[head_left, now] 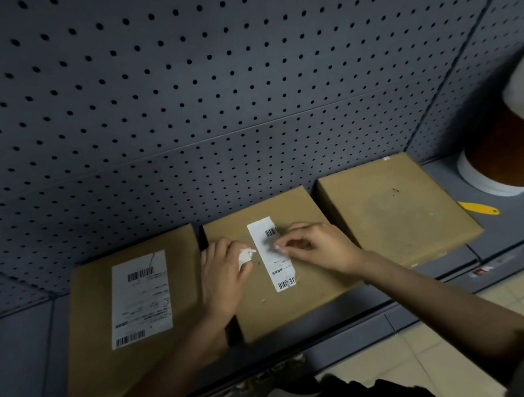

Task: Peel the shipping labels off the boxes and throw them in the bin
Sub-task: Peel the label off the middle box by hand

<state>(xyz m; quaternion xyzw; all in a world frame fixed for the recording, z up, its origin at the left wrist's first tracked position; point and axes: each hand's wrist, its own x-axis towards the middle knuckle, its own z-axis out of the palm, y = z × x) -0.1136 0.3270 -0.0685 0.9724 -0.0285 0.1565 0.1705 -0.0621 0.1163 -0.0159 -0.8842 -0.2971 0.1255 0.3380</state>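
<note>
Three flat cardboard boxes lie side by side on a grey shelf. The left box (pixel 90 318) carries a whole white shipping label (pixel 139 299). On the middle box (pixel 302 295) only a narrow torn strip of label (pixel 272 256) is still stuck. My left hand (pixel 222 274) rests on that box and grips crumpled white label scraps (pixel 245 256). My right hand (pixel 317 246) pinches at the right edge of the strip with its fingertips. The right box (pixel 394 211) has a bare top with faint glue marks. At the far right stands a brown bin (pixel 512 154) lined with a white bag.
A yellow scraper tool (pixel 478 207) lies on the shelf between the right box and the bin. A grey pegboard wall (pixel 207 89) rises behind the boxes. Beige floor tiles (pixel 485 309) show below the shelf's front edge.
</note>
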